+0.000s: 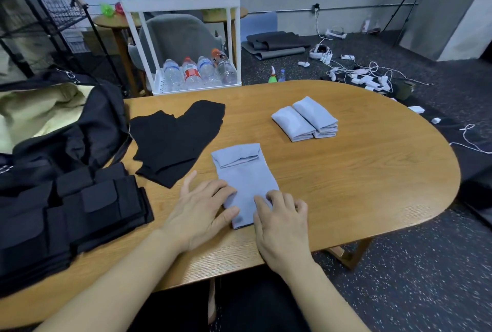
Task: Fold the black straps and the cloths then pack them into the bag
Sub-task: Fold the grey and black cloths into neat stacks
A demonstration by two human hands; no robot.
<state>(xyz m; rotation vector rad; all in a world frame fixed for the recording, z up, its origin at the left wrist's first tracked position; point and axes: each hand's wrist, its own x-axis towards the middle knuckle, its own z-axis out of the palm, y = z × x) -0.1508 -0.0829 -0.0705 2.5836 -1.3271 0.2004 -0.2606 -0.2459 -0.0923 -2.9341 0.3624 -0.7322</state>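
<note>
On the oval wooden tabletop (346, 172), near its front edge: long pale-blue knit cloth (246, 179), lying flat, far end already turned back on itself in a short flap. Both hands at its near end. Left hand (202, 209) fingers spread and mostly straight, pressing flat on cloth's left edge, thumb on the fabric. Right hand (282, 219) fingers bent, tips bearing down on cloth's near-right part; looks like pressing or starting to gather the edge, can't tell if it actually pinches fabric.

Step in hand (judgement): next fold of this cloth. To do well: keep left hand as anchor, smooth wrinkles outward, lift near edge w/ both corners level, bring it over to meet the flap, line up side edges, press crease. Knit is soft, will skew if pulled from one corner only.

Other task items, relative to blue cloth:
- Beyond and to the right, well apart: stack of folded pale-blue cloths (306, 120), two bundles side by side, apparently layered.
- Just left and beyond: flat black fabric pieces (175, 140), overlapping, loosely laid, not neatly folded.
- Left, at tabletop's near-left part: pile of folded black straps (80, 211), stacked.

Containers:
- Black bag (80, 129), far left, open; pale cream lining or cloth shows inside, none of the blue cloths in it.
- White plastic trolley (186, 38) beyond the tabletop; bottom tray holds four clear plastic bottles (199, 70). Top tray contents hidden.
</note>
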